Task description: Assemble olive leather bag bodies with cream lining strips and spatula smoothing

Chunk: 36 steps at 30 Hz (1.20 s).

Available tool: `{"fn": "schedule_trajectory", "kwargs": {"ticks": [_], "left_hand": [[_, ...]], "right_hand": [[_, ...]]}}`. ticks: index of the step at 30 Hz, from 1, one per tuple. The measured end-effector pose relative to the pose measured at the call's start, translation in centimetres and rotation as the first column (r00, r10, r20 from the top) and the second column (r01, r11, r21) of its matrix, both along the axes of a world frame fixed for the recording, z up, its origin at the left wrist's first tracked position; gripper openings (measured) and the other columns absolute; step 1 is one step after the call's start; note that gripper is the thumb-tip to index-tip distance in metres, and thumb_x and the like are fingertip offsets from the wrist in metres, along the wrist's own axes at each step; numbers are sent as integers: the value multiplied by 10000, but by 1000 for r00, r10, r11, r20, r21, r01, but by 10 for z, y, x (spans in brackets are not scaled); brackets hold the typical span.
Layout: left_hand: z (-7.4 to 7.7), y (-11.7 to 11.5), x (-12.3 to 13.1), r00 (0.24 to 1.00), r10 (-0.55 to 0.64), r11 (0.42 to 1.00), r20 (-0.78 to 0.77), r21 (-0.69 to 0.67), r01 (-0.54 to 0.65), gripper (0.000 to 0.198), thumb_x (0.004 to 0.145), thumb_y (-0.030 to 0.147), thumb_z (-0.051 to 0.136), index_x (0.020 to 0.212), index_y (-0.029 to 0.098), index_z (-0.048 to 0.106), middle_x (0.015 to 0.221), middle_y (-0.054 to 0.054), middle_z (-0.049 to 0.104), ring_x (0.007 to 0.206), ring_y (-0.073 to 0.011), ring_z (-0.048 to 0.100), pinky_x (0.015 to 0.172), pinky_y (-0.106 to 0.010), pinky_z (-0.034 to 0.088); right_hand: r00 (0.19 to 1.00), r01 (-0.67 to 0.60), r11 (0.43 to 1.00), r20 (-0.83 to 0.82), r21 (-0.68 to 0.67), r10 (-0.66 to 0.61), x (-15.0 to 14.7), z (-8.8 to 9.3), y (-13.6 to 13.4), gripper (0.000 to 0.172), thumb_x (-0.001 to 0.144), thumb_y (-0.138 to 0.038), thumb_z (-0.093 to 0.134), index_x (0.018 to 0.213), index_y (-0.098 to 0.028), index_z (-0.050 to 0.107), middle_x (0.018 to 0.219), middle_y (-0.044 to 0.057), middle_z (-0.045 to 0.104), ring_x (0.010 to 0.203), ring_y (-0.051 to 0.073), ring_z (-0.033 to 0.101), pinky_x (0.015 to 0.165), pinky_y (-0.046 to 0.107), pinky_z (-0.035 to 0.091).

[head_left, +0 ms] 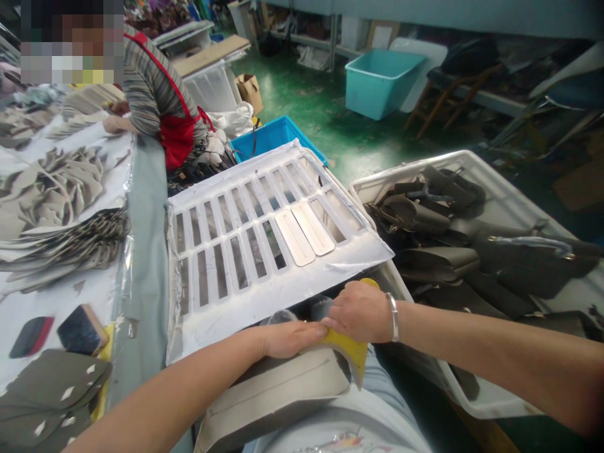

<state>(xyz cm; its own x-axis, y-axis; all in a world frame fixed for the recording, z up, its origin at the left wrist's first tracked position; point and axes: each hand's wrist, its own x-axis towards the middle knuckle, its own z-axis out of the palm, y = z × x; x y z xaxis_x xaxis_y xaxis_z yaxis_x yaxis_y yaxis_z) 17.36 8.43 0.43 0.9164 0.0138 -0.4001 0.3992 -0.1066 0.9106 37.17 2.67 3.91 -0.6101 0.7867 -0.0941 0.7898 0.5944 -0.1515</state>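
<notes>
The left hand (295,338) and right hand (361,310) hide much of the yellow sheet (353,350), so its full outline cannot be told. The grey bag piece (283,385) is partly covered by the left forearm (179,393) and cut off at the near edge. Clear objects (282,317) beyond the hands are too hidden to identify. A co-worker's (146,88) head, far left, is blurred into blocks. The white crate (488,408) leaves view at right.
</notes>
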Motion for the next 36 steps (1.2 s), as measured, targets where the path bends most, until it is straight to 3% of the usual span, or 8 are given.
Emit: {"fn": "schedule_trajectory", "kwargs": {"ticks": [7,10,16,22,27,32,34,36], "left_hand": [[-5,1,0,990,84,996,-109,-4,-85,618,886,602,196,1008,148,597,992,-36,606,888,-158,527,903,-264,398],[-6,3,0,988,80,997,-131,27,-77,600,887,600,190,903,150,586,845,-12,576,773,-136,498,837,-264,416],[0,3,3,994,38,995,-101,92,-29,548,909,546,182,833,143,546,771,-15,522,709,-124,453,744,-251,427],[15,-8,12,995,-16,944,-97,326,47,503,930,452,191,1013,135,573,1004,-92,620,863,-185,552,851,-312,420],[25,-24,19,996,-42,910,-76,408,70,466,933,430,201,1141,180,536,1107,-80,614,974,-205,574,913,-333,403],[41,-34,16,988,-1,818,-155,568,89,471,894,500,312,1211,200,487,1115,-86,608,986,-250,575,912,-408,402],[45,-32,8,981,32,859,-191,507,70,583,841,575,396,1296,210,420,1191,-101,573,1023,-264,562,899,-405,421],[45,-27,0,986,65,920,-156,391,1,603,850,578,383,1343,230,382,1297,-80,507,1135,-243,504,982,-388,371]], "right_hand": [[997,-72,997,31,20,72,3,4,19,489,934,-391,323,676,-153,665,675,64,670,583,160,582,551,294,269],[994,-92,995,53,23,91,3,3,22,499,937,-398,303,677,-165,659,692,49,677,598,165,594,546,285,269],[994,-101,994,32,34,100,4,2,20,499,942,-392,285,698,-156,650,707,55,678,605,162,595,553,284,283],[997,63,998,35,-24,-62,4,-6,-5,508,953,-359,250,687,-153,632,685,76,665,615,182,601,554,288,300],[972,233,972,42,-41,-231,-3,-9,-40,452,947,-343,277,712,-161,617,688,76,655,620,202,606,568,296,330],[958,285,957,64,-60,-281,-2,-3,-60,460,946,-364,269,736,-163,625,714,87,659,641,216,608,600,306,359],[960,278,957,51,-78,-275,8,-2,-67,474,941,-384,270,712,-164,622,719,87,660,661,214,606,627,311,368],[940,334,933,-21,-130,-340,23,-4,-78,496,942,-395,248,688,-164,606,709,78,651,668,198,596,639,303,371]]}}
